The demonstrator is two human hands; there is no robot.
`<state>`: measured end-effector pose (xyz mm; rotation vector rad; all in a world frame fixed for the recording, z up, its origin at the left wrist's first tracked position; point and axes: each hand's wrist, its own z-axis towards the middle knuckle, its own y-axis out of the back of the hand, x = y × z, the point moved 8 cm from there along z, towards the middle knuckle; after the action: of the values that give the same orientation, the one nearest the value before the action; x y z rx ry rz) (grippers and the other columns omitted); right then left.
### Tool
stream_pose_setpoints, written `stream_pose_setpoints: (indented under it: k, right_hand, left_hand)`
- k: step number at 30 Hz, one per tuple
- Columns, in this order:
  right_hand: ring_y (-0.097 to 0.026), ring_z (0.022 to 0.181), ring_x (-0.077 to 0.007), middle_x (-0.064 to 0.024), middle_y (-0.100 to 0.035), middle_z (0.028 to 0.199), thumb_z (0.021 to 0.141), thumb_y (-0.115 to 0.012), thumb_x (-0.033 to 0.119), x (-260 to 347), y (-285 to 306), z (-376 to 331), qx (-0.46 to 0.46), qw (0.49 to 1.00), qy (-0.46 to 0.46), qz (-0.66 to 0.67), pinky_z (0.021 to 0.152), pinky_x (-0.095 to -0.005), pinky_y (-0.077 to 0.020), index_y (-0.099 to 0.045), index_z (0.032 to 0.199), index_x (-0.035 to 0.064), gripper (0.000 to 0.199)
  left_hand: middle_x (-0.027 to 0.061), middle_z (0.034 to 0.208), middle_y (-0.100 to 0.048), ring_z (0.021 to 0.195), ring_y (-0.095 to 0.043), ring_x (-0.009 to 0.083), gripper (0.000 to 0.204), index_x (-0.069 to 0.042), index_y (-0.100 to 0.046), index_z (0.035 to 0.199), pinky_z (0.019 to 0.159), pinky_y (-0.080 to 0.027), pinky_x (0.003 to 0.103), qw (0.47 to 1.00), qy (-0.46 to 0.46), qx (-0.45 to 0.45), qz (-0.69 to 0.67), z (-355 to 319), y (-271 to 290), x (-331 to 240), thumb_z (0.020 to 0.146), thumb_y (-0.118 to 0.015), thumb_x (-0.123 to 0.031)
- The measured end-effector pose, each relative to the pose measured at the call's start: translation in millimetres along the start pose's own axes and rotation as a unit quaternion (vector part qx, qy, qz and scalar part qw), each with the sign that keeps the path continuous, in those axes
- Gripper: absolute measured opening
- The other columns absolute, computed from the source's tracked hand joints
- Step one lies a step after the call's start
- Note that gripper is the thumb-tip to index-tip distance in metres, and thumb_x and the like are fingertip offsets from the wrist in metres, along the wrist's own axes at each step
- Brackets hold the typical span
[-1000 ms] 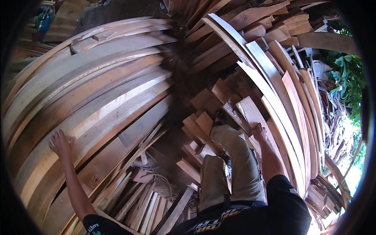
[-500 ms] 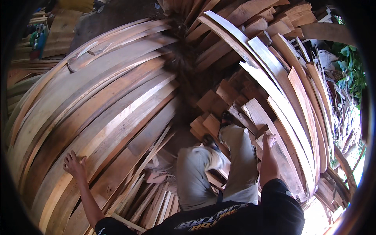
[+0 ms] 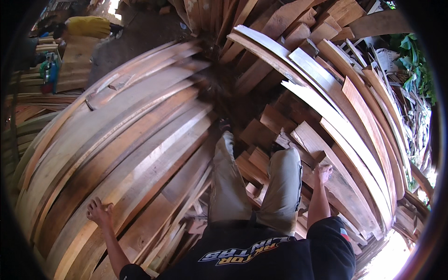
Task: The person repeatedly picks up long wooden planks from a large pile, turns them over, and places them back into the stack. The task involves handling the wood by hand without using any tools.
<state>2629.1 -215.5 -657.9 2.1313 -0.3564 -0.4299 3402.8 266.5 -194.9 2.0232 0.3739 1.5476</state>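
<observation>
Fingers spread, my left hand (image 3: pixel 99 212) rests on a long pale plank (image 3: pixel 133 184) in the left stack of boards. On the right my right hand (image 3: pixel 323 173) is closed, with a short brown piece of wood (image 3: pixel 320 157) at its fingers. That piece lies against a wide plank (image 3: pixel 339 179) of the right stack. How far the fingers wrap round it is hidden. My legs (image 3: pixel 229 177) stand between the two stacks, one foot (image 3: pixel 225 124) forward in the dark gap.
Long boards (image 3: pixel 343 100) lean in a row along the right. Short wood blocks (image 3: pixel 258 133) lie loose beside my legs, and beams (image 3: pixel 298 35) are piled at the far end. Someone in a yellow shirt (image 3: pixel 88 27) is at the far left. Green leaves (image 3: pixel 410 65) show at the right.
One foot has stepped forward into the gap, and its leg is straighter. My body has shifted forward, with both hands staying by the boards at each side. The person in yellow shows more fully.
</observation>
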Motion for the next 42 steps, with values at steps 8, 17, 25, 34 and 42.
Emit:
stream_pose_setpoints:
  k: [8,17,25,34,42]
  right_hand:
    - [-0.049,0.106,-0.0378,-0.0213,-0.048,0.109,0.079,-0.056,0.026,11.0,30.5,-23.6,-0.219,0.973,-0.045,0.048,0.089,-0.0478,-0.0424,-0.045,0.105,0.0034,0.036]
    - [-0.051,0.103,-0.0385,-0.0243,-0.054,0.11,0.086,-0.044,0.024,-9.4,-13.0,20.5,-0.427,0.904,0.005,-0.032,0.086,-0.0487,-0.0405,-0.051,0.117,0.0036,0.038]
    - [-0.051,0.104,-0.0374,-0.0223,-0.052,0.111,0.087,-0.046,0.027,9.7,12.1,11.7,-0.337,0.939,-0.055,-0.027,0.087,-0.0476,-0.0414,-0.05,0.11,0.0046,0.033]
    - [-0.048,0.106,-0.037,-0.0206,-0.053,0.11,0.083,-0.043,0.019,-4.4,7.2,23.9,-0.41,0.91,0.038,-0.052,0.093,-0.0466,-0.0377,-0.048,0.109,0.0027,0.03]
    - [-0.038,0.128,-0.0395,-0.0222,-0.036,0.138,0.083,-0.057,0.047,11.9,27.1,-4.6,-0.198,0.972,-0.056,0.11,0.104,-0.0426,-0.0369,-0.028,0.14,-0.0002,0.08]
  left_hand:
    - [0.013,0.128,-0.052,0.122,-0.041,0.0303,0.077,-0.009,-0.054,0.123,0.098,-0.028,0.051,0.999,0.02,-0.012,-0.033,-6.4,-0.2,-3.5,0.055,-0.083,-0.033]
    - [0.0162,0.129,-0.051,0.122,-0.043,0.0339,0.073,-0.004,-0.057,0.121,0.102,-0.027,0.05,0.998,0.02,-0.032,-0.042,8.7,-19.2,-4.4,0.055,-0.082,-0.023]
    - [0.0172,0.128,-0.049,0.125,-0.041,0.0354,0.062,-0.004,-0.048,0.129,0.107,-0.031,0.046,0.826,-0.294,-0.206,-0.435,41.9,-86.9,-280.1,0.072,-0.072,-0.01]
    - [0.0245,0.126,-0.054,0.121,-0.049,0.0363,0.063,-0.004,-0.052,0.129,0.102,-0.038,0.042,0.729,-0.407,0.332,-0.439,-55.0,-209.0,-496.4,0.083,-0.063,-0.046]
    - [0.0219,0.11,-0.063,0.101,-0.062,0.0279,0.04,0.009,-0.056,0.115,0.09,-0.047,0.036,0.716,-0.332,0.244,-0.563,31.4,-233.8,-478.4,0.087,-0.063,-0.019]
